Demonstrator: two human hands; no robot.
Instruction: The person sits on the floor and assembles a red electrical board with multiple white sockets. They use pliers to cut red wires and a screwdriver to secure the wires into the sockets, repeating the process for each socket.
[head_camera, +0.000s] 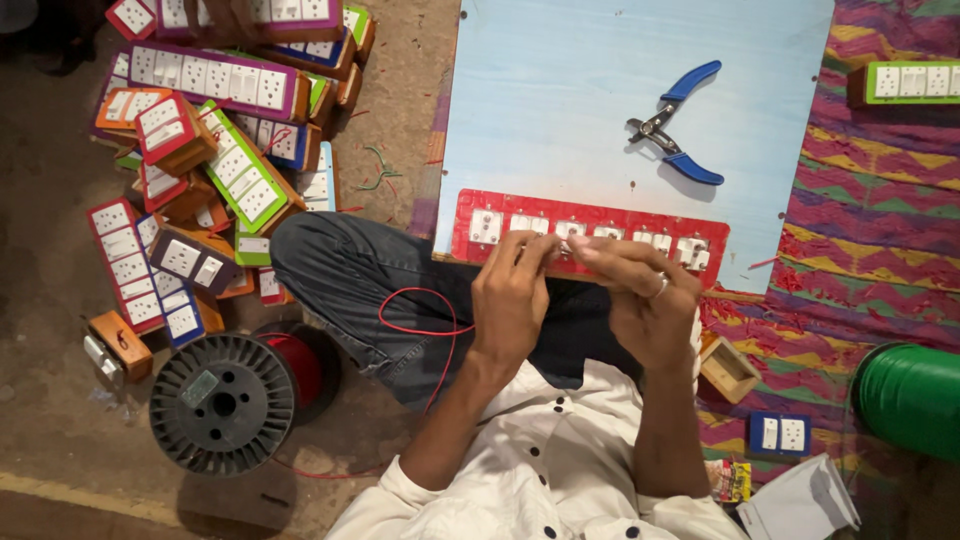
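Observation:
A long red switch panel (480, 205) with several white switches and sockets lies along the near edge of a pale blue board (560, 90). Both hands meet over the panel's near edge. My left hand (510, 295) pinches something small at the fingertips, and a thin red wire (415, 315) loops from it down over my lap. My right hand (640, 290), with a ring on one finger, closes its fingertips on the same spot. What sits between the fingers is hidden.
Blue-handled pliers (675, 125) lie on the board. A heap of coloured switch boards (215, 160) is piled at the left. A black wire spool (225, 400) stands beside my knee, a green spool (910, 395) at right, small boxes (728, 368) on the patterned mat.

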